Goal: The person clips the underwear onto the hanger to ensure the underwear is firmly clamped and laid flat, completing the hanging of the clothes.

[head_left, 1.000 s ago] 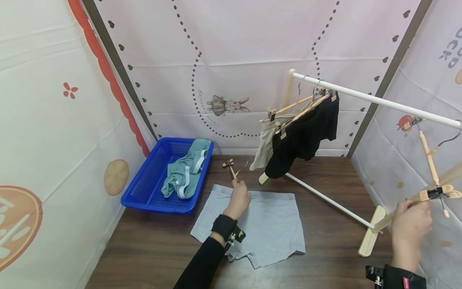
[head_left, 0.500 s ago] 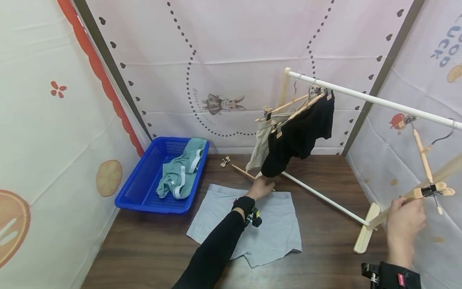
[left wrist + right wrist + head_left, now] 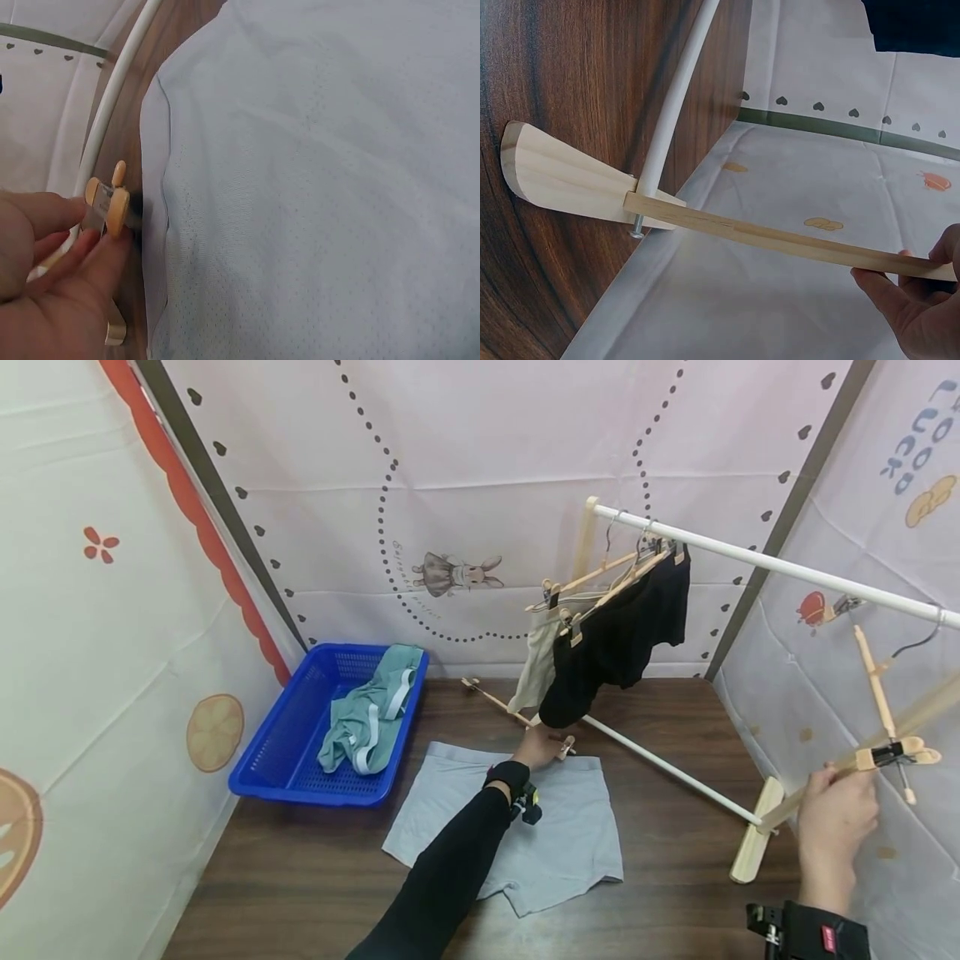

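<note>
Light grey-blue shorts (image 3: 525, 827) lie flat on the wooden floor, waistband toward the far side. At that waistband, my left hand (image 3: 536, 749) holds a wooden clip hanger (image 3: 495, 700). The left wrist view has thumb and fingers pinching its clip (image 3: 109, 204) close beside the waistband edge. The hanger's other clip lies out past the shorts' far left corner. Over at the right, my right hand (image 3: 837, 818) grips the wooden upright post (image 3: 780, 238) of a clothes rack, its thumb and fingers on either side of the post.
A blue basket (image 3: 247, 777) with a green garment (image 3: 367, 718) stands at the left. From the rack's white rail (image 3: 750, 556) hang black shorts (image 3: 622, 635), a pale garment (image 3: 536, 664) and another clip hanger (image 3: 873, 681). A white lower bar (image 3: 675, 768) and wooden foot (image 3: 750, 852) stand near the floor.
My left hand has carried the hanger rightward and turned it from pointing away to lying along the waistband, moving onto its right-hand clip. My right hand has stayed on the post.
</note>
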Demonstrator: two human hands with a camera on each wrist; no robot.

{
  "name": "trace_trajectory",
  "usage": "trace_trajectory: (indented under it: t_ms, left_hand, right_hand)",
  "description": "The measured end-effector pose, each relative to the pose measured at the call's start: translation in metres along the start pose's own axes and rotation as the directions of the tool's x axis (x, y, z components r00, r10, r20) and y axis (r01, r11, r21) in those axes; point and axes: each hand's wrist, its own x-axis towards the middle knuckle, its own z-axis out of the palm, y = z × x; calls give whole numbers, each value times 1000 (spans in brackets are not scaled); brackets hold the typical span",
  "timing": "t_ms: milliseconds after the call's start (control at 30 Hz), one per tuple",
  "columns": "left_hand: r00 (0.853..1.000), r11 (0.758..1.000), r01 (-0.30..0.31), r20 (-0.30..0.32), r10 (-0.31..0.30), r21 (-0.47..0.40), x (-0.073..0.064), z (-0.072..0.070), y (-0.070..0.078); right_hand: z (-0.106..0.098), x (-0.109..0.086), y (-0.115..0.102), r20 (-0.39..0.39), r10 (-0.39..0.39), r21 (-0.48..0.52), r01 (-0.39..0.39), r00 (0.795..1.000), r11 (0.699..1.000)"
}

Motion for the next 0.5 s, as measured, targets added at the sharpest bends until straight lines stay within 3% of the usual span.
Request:
trace_trajectory:
  t_ms: [133,233,500]
  left_hand:
    - [989,997,-71,133,69,8,-2,-2,6]
    - [978,994,-108,182,105,6,-3,0,8]
    - [982,983,-168,102,160,79,-16,16,12]
  right_hand:
    - [0,1,-1,-2,3,1,-3,1000,1000]
    - [-1,1,-1,-5,2,2,-2,1000,1000]
    - [0,0,0,12,13,4,-13,1000,1000]
